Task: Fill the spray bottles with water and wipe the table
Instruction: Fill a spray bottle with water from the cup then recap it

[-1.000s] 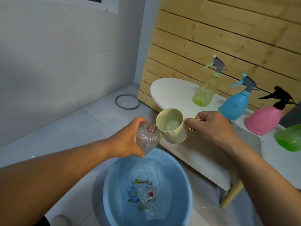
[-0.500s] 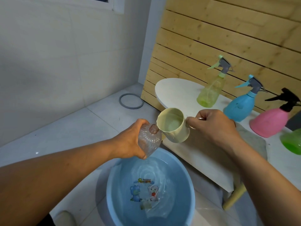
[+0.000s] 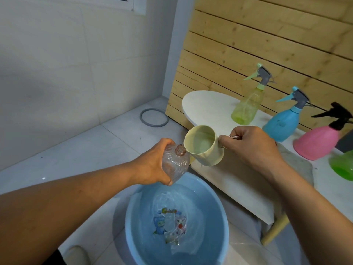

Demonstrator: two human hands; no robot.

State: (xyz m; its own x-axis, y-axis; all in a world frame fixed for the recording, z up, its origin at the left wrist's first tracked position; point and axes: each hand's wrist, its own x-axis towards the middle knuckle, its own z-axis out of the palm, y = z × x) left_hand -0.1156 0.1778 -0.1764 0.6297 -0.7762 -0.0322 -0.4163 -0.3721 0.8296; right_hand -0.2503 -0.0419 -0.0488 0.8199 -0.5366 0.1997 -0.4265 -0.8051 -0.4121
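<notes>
Tilting over the basin (image 3: 219,203), my right hand (image 3: 254,148) grips the cup (image 3: 203,148) by its handle, lip just beside the open neck of the clear bottle (image 3: 174,163), which my left hand (image 3: 150,167) clasps, axis leaning right. I count four capped spray bottles on the table (image 3: 208,104): yellow (image 3: 246,108), blue (image 3: 282,123), pink (image 3: 317,142), green (image 3: 342,165).

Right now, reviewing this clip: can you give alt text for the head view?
The right hand tips a cream cup of water against the open neck of a clear capless bottle gripped by the left hand above a blue basin. Behind, capped spray bottles stand on a white table.
</notes>
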